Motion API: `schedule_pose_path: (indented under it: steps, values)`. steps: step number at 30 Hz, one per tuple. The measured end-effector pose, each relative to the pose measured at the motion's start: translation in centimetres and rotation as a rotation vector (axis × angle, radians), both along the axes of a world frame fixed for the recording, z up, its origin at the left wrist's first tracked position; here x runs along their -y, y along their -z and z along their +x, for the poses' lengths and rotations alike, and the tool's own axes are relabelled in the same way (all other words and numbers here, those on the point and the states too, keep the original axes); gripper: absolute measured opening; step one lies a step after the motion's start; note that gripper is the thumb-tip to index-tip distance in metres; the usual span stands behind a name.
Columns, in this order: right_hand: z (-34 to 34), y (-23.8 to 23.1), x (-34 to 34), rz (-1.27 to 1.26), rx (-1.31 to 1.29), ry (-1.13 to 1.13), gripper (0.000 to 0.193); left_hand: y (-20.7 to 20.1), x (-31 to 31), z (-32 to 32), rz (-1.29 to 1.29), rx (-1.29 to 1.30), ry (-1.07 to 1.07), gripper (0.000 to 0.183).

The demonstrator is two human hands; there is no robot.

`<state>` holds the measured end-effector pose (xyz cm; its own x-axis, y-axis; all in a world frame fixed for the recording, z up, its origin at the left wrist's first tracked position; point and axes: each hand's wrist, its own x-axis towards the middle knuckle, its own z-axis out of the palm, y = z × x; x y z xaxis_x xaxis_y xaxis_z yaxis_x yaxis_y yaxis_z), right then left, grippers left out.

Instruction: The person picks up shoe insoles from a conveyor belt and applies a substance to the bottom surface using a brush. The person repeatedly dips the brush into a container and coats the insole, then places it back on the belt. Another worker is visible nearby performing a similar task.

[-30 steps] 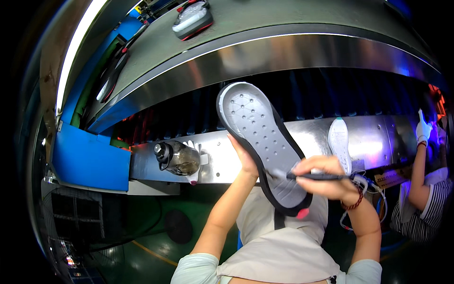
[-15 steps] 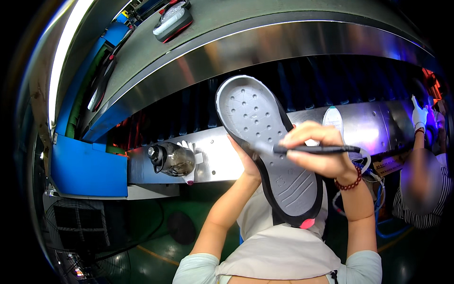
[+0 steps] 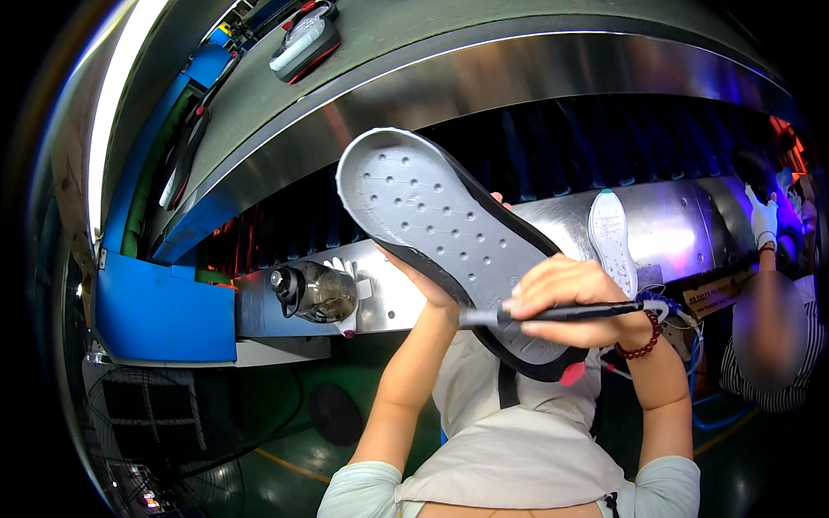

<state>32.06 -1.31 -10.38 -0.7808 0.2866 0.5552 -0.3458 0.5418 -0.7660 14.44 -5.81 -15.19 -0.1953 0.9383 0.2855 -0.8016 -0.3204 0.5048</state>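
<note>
A shoe sole (image 3: 445,216) with a grey dimpled surface, black rim and pink-red toe patch is held tilted in front of my body. My left hand (image 3: 425,278) grips it from underneath at the left edge; most of its fingers are hidden behind the sole, with fingertips showing past the far edge. In my right hand (image 3: 574,298) is a brush (image 3: 596,312) with a black handle and pale bristles. Its bristle end lies over the sole's near left edge, close to my left wrist; whether it touches is unclear. A pale hose runs from the handle's back end.
A white insole (image 3: 611,237) lies on the metal bench (image 3: 393,302). To the left stands a dark bottle (image 3: 319,292) beside white cloth. Beyond, a green conveyor belt (image 3: 414,19) carries soles (image 3: 304,45). At the right, a person's white-gloved hand (image 3: 763,217) reaches inward.
The sole has turned, its far end swinging left. My right hand and the brush have moved nearer to me, bringing the bristles from mid-sole to its left edge. Soles on the belt shifted slightly left.
</note>
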Motion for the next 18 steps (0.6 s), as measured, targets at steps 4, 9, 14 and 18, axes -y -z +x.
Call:
schedule_pose_path:
  steps: [4,9,14,18]
  values:
    - [1.1,0.8,0.0,-0.404,0.001,0.078,0.016,-0.8,-0.6,0.2,-0.008,0.012,-0.105,0.102]
    - [1.6,1.4,-0.1,-0.039,0.021,0.023,0.016,-1.1,-0.7,0.1,0.081,0.009,-0.118,0.101]
    - [2.6,2.4,-0.2,-0.424,0.02,0.035,0.015,-1.6,-1.1,-0.3,0.086,0.015,-0.193,0.101]
    - [2.0,2.0,-0.1,-0.129,0.023,0.009,0.014,-2.0,-1.2,-1.2,0.095,-0.005,-0.203,0.101]
